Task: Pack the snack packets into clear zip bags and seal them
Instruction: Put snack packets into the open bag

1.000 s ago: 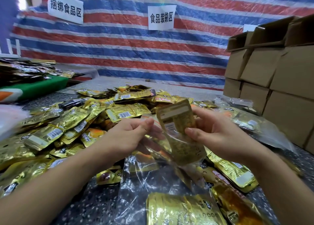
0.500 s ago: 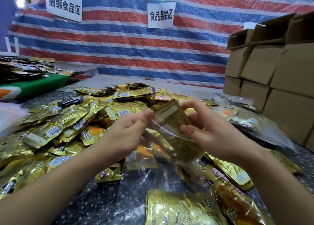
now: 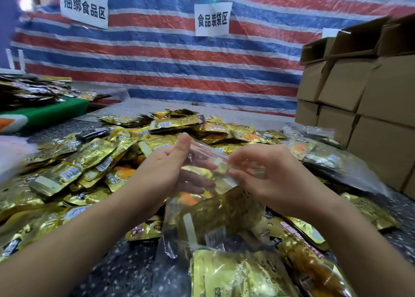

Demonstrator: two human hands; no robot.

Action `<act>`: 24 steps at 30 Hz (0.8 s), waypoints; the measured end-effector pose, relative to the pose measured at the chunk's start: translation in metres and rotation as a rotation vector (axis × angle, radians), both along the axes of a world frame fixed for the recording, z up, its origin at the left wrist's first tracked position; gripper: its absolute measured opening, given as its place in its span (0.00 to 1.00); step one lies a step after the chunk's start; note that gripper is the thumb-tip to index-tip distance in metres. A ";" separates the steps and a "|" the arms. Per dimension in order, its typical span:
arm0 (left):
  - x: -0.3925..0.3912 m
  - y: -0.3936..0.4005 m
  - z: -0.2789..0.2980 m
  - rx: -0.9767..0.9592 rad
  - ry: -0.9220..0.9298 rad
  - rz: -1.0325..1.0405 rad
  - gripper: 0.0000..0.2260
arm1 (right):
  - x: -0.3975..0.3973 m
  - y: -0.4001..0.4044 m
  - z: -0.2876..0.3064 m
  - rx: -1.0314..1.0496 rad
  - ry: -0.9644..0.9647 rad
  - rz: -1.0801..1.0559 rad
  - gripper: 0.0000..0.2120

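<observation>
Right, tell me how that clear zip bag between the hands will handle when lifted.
The clear zip bag probably flops: its film creases and sags below the left hand and right hand. Likely slippery, since the film is glossy. The gold packets showing through it may pull its lower end down.

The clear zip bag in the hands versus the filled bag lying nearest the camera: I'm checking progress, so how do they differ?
The clear zip bag is held up by the left hand and right hand; the filled bag lies on the table, untouched. The held one hangs upright with each hand pinching its top edge; the other lies flat. Both are transparent and hold gold packets.
</observation>
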State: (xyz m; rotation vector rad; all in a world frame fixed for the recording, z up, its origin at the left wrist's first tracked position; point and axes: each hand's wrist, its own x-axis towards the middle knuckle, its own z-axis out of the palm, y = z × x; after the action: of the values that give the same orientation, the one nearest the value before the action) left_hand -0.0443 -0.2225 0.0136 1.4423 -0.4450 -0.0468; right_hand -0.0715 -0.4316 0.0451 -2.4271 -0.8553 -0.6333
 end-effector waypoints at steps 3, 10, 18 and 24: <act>0.002 0.001 -0.001 -0.006 0.032 -0.039 0.25 | 0.003 -0.001 0.000 0.104 -0.102 -0.005 0.07; 0.000 0.000 -0.010 0.256 0.025 -0.105 0.13 | 0.010 -0.002 -0.003 0.304 -0.142 -0.036 0.07; 0.000 -0.003 -0.007 0.091 0.045 -0.009 0.23 | 0.010 -0.007 0.001 0.401 -0.021 -0.063 0.04; 0.002 0.001 -0.003 -0.011 -0.016 0.076 0.16 | 0.004 -0.015 0.009 0.235 0.109 -0.041 0.03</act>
State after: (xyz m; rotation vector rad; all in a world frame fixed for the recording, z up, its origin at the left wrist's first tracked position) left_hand -0.0422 -0.2212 0.0110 1.4488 -0.4028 0.0283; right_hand -0.0673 -0.4464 0.0543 -2.2483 -0.6502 -0.5764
